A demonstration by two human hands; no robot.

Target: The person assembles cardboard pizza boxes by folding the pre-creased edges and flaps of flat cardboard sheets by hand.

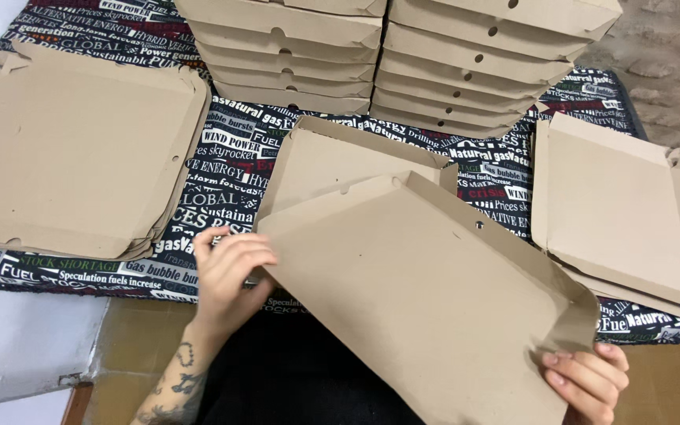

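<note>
Hands (pixel 230 271) two, gripping one open box (pixel 426 291), two folded-box stacks (pixel 387 55)

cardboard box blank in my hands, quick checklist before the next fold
1. Left hand grips the cardboard box blank at its near left corner: ok.
2. Right hand pinches the folded-up right corner flap: ok.
3. All side flaps raised: not ok, the far panel lies flat.
4. Blank clear of the flat blank pile and the right-hand pile: ok.
5. Stacks of folded boxes standing steady: ok.
6. Tabs locked: cannot tell.
</note>
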